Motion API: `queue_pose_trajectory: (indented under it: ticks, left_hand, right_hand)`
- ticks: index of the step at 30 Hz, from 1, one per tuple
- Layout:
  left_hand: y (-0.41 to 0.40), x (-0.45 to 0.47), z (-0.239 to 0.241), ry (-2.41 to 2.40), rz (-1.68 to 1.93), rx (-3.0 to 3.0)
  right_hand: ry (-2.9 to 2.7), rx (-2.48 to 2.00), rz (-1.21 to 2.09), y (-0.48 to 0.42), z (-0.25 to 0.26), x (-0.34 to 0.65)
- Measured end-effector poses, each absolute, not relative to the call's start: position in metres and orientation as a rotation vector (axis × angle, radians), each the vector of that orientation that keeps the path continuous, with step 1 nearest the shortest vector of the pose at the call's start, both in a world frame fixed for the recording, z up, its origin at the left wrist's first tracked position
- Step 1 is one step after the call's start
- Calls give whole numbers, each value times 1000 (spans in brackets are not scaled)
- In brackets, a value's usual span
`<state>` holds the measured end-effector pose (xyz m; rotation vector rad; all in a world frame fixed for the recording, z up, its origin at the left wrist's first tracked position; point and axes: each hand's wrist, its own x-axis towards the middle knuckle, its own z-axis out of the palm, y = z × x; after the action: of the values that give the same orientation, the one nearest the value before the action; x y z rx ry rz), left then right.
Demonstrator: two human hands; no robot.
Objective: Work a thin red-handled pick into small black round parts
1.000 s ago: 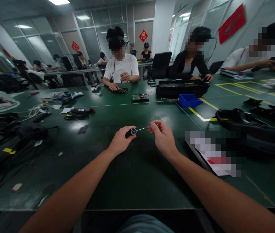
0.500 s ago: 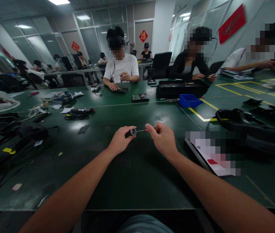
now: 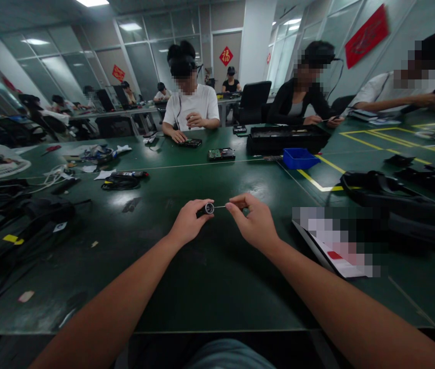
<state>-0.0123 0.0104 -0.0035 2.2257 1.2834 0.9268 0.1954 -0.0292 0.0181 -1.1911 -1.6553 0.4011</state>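
Note:
My left hand (image 3: 189, 224) is closed around a short black cylinder with a silver end (image 3: 206, 209), held just above the green table (image 3: 186, 287). A thin metal pin (image 3: 219, 207) runs from that silver end to my right hand (image 3: 253, 220), which pinches its other end between thumb and fingers. The two hands are close together at the middle of the view. I cannot tell how far the pin goes into the cylinder.
A blurred white sheet (image 3: 336, 246) lies right of my right hand, with black gear (image 3: 390, 200) behind it. Black bags and cables (image 3: 25, 220) fill the left side. Farther off are a blue bin (image 3: 299, 158), a black tray (image 3: 286, 137) and seated people at work.
My right hand has moved left toward the left hand, and less of the pin shows between them. The left hand has stayed nearly still.

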Motion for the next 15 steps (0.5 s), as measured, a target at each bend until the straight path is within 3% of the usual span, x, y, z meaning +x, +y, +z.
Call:
queue_pose_trajectory:
  ticks: [15]
  left_hand:
    - [10,-10,-4,1265,890,2264]
  right_hand:
    - [-1469,-1192,582,-28,15,192]
